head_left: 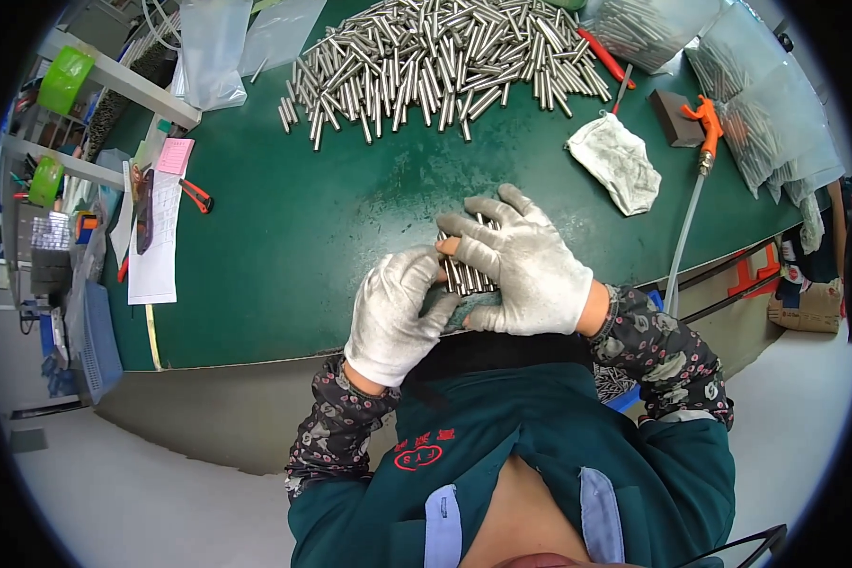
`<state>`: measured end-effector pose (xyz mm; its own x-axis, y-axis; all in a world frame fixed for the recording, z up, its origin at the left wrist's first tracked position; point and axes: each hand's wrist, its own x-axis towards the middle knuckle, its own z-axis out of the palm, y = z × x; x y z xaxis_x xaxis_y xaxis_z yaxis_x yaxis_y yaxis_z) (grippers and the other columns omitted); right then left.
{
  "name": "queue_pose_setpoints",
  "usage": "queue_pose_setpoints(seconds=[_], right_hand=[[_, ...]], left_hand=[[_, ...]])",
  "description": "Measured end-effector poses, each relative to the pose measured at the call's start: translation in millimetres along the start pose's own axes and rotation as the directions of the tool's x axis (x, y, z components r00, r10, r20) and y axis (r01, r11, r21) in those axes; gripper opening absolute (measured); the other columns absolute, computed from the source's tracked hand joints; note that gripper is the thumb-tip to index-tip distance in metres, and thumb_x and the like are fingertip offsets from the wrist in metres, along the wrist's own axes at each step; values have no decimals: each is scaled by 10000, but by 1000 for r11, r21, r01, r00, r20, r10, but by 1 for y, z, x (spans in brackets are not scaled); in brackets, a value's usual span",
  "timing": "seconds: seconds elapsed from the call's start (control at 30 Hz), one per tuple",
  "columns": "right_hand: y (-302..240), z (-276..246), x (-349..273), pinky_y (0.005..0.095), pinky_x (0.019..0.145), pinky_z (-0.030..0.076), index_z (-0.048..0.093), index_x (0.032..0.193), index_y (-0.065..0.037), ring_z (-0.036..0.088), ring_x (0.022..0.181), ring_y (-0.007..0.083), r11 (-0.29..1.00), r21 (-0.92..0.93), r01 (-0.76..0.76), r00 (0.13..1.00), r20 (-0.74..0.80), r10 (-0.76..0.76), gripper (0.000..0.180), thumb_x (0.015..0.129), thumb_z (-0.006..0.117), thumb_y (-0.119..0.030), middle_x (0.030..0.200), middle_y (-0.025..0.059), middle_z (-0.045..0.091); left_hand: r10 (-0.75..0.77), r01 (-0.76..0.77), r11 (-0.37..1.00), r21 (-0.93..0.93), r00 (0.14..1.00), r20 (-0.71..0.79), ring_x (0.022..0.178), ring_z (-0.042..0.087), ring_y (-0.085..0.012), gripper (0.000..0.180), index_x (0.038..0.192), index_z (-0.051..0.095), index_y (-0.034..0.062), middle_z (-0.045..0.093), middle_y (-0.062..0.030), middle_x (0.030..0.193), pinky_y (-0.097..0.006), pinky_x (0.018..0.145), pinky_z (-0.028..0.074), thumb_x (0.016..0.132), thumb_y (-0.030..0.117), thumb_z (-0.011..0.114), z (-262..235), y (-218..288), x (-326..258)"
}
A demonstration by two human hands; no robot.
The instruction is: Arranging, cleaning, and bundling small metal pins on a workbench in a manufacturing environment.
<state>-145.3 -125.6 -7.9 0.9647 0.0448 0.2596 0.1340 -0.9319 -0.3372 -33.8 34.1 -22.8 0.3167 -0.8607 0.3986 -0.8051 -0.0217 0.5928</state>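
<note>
Fingers [473, 248] of right hand [525, 270] in white knit glove curl over bundle of short shiny steel rods [464, 273], clamping it. Left hand [396, 312], gloved too, grips bundle's near end from below, beside grey-green cloth pad [464, 308]. Bundle held just above near edge of dark green table [284, 246]. Big loose heap of same steel rods [435, 66] lies well apart at far side; crumpled white rag [617, 161] to right.

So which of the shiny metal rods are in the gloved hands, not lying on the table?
The small bundle of rods between the left hand and right hand. The big pile lies loose on the green table, far from the hands.
</note>
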Motion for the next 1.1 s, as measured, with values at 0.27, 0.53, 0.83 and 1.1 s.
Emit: queue_pose_setpoints(seconds=[0.27,0.53,0.83,1.1], right_hand=[[-2,-1,2,531,987,285,562,1092,-123,453,1110,322,1000,-6,5,1000,-11,-5,628,577,661,-468,1231,97,488],[-1,-3,0,520,979,301,605,1029,-143,491,1064,307,997,55,57,998,27,-59,500,587,667,-368,1136,60,544],[-11,-2,-12,513,966,327,603,1010,-150,500,1039,283,974,140,178,983,15,-182,511,539,671,-337,1106,37,550],[-26,5,-23,518,921,351,577,1019,-83,516,993,325,937,179,299,952,7,-305,540,692,571,-512,1089,113,555]], left_hand=[[13,-17,999,-50,997,-80,755,578,-279,304,873,544,29,583,-96,850,-354,671,467,608,-32,679,-4,2,-5],[-229,222,618,-754,969,97,741,567,-120,293,983,519,24,582,-78,856,-256,648,461,718,-53,615,-7,22,-50],[-109,529,-423,-736,777,621,1191,407,-239,769,1312,323,73,410,-99,1284,-416,959,368,764,561,553,41,17,-66],[-435,275,-533,-800,722,538,1227,370,-272,785,1293,329,100,391,-116,1297,-454,1009,324,737,617,529,51,52,-47]])
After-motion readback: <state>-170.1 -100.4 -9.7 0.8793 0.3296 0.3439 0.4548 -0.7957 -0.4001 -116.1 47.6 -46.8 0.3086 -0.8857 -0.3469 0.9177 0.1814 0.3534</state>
